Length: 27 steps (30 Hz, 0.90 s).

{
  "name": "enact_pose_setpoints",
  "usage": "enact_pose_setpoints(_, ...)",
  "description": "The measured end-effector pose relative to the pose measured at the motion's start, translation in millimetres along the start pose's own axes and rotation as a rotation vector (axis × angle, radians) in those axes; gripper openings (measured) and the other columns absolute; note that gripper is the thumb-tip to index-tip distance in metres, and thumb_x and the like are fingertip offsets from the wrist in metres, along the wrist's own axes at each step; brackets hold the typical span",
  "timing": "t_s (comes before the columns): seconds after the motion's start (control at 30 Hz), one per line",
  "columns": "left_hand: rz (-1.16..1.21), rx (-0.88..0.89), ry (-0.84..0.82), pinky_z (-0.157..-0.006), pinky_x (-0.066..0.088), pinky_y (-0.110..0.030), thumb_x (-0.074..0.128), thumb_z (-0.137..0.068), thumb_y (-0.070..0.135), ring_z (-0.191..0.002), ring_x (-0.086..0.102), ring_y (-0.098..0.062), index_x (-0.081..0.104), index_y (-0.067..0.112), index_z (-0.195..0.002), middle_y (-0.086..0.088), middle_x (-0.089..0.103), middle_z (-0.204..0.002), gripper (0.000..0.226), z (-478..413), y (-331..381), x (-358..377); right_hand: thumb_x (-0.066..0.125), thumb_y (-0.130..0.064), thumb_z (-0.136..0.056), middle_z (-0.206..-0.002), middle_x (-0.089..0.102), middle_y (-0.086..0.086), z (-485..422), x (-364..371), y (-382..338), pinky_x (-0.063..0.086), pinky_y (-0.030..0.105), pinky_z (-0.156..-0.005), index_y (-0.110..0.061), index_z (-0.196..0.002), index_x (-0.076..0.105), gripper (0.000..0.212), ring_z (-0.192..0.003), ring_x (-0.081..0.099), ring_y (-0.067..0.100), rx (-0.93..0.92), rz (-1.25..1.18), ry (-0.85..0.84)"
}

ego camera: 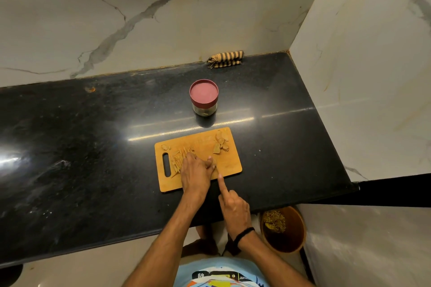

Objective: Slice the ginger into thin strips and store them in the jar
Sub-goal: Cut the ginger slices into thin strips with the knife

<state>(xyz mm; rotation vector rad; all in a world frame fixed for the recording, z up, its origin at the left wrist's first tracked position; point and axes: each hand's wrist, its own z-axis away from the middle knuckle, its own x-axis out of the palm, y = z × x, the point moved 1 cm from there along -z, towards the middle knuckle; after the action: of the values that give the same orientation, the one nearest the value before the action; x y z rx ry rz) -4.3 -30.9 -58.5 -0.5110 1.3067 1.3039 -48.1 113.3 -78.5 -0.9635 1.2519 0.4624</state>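
ginger piece (213, 162) | pinched at left hand (196, 171) fingertips | on cutting board (229, 166)

Warm dim light, glare streaking across the glossy desk (279, 91), wide-angle edges bending, detail looking soft and slightly blurry.

Home kitchen: a polished black granite countertop (93, 147) meets marble-veined wall tiles (116, 18). A wooden cutting board (229, 166) lies beneath the left hand (196, 170) gripping ginger (213, 162); a red-lidded jar (204, 95) stands beyond the grip, a scrap-filled bin (300, 228) on the floor to its near right.
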Motion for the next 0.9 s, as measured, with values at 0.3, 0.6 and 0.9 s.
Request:
enact_pose_setpoints(0.3,0.119,0.032,-0.005,-0.088,0.044,-0.031,0.062,-0.095,0.044,-0.097,0.043,-0.014,0.069,0.029,-0.125,0.0,0.044,-0.105,0.034,4.0,-4.0,-1.0,0.08,-0.01,-0.077,-0.059,0.042,-0.004,-7.9,3.2,2.6,0.04,0.02,-0.038,-0.024,-0.148,0.035,0.085,-0.043,0.033,0.006,0.042,-0.125,0.032)
enact_pose_setpoints(0.6,0.141,0.012,0.017,-0.084,0.043,-0.027,0.063,-0.095,0.043,-0.097,0.042,-0.012,0.07,0.026,-0.123,0.0,0.044,-0.106,0.034,6.9,-1.5,-3.4,0.077,-0.01,-0.081,-0.058,0.041,-0.004,-16.5,6.2,0.3,0.037,0.02,-0.039,-0.025,-0.149,0.035,0.082,-0.043,0.037,0.007,0.019,-0.164,-0.005)
enact_pose_setpoints(0.9,0.099,0.01,0.025,-0.085,0.045,-0.029,0.054,-0.099,0.048,-0.095,0.041,-0.012,0.071,0.026,-0.122,0.0,0.044,-0.103,0.036,8.5,-2.2,-1.0,0.079,-0.011,-0.079,-0.061,0.036,-0.008,-26.0,8.9,-9.7,0.029,0.016,-0.043,-0.022,-0.148,0.039,0.08,-0.046,0.033,0.004,0.015,-0.147,-0.002)
